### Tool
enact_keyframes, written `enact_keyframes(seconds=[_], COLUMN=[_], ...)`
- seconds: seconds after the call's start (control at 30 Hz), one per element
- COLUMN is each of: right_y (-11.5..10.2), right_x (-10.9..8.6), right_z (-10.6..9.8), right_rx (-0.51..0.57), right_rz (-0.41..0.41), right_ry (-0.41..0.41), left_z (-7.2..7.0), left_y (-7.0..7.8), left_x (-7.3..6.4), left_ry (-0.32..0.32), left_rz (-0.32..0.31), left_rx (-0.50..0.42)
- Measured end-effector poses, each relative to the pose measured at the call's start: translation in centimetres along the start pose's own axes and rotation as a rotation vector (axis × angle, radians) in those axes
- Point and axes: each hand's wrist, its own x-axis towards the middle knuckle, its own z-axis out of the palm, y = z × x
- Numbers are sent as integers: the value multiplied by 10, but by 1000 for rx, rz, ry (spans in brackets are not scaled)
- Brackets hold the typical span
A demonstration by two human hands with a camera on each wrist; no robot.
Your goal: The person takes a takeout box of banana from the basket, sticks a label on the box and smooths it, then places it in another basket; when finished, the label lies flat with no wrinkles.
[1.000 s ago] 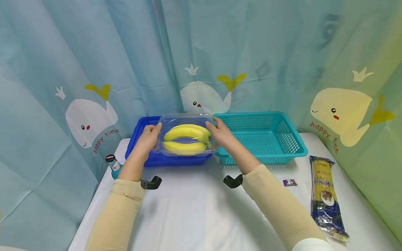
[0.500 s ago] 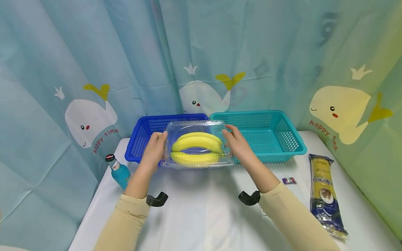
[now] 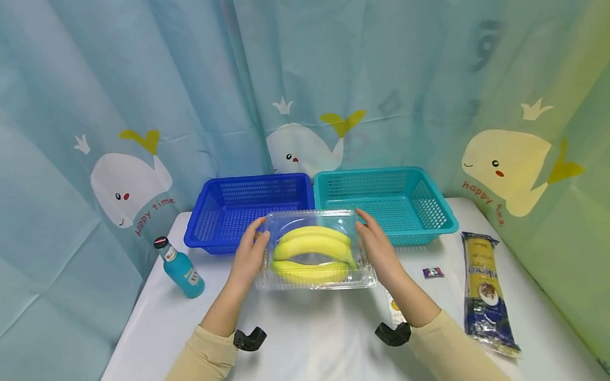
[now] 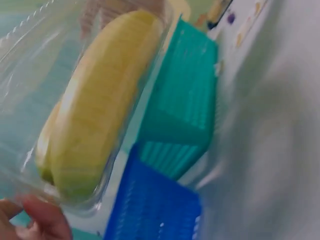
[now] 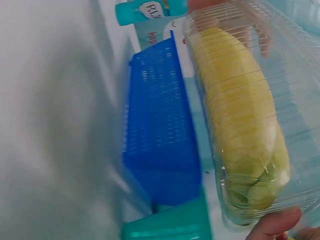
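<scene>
Fingers (image 3: 257, 223) and thumbs of the left hand (image 3: 248, 257) and the right hand (image 3: 380, 252) grip opposite ends of a clear plastic box (image 3: 273, 280) at the centre of the frame. Holding it up and steady appears to be the step in hand: it is off the table (image 3: 315, 341), its far edge overlapping the blue basket (image 3: 213, 248) at centre left and the teal basket (image 3: 417, 238) at centre right. Any further move would seem to call for both hands working evenly, lightly enough to spare the thin-looking walls. Glare catches the ridged, transparent plastic; inside, plump yellow bananas (image 3: 309, 247) lie crosswise, greenish at the tip toward the right of the frame.
</scene>
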Motion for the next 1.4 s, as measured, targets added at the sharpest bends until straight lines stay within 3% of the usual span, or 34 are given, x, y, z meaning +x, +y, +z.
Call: enact_keyframes(seconds=[0.13, 0.3, 0.47, 0.63, 1.0, 1.4], right_y=[17, 34, 45, 59, 86, 98], right_x=[-9, -19, -26, -30, -19, -8], right_z=[2, 6, 10, 13, 20, 23], right_rx=[1, 21, 57, 79, 83, 94], right_rz=[0, 12, 8, 19, 31, 56], right_ry=[-2, 21, 22, 40, 86, 103], left_z=[11, 22, 30, 37, 51, 55], left_y=[-12, -28, -44, -58, -88, -101], left_x=[-12, -24, -30, -34, -23, -14], left_ry=[-4, -58, -127, -161, -148, -149], left_rz=[12, 19, 43, 39, 4, -13], left_rx=[-43, -154, -246, -276, -291, -309])
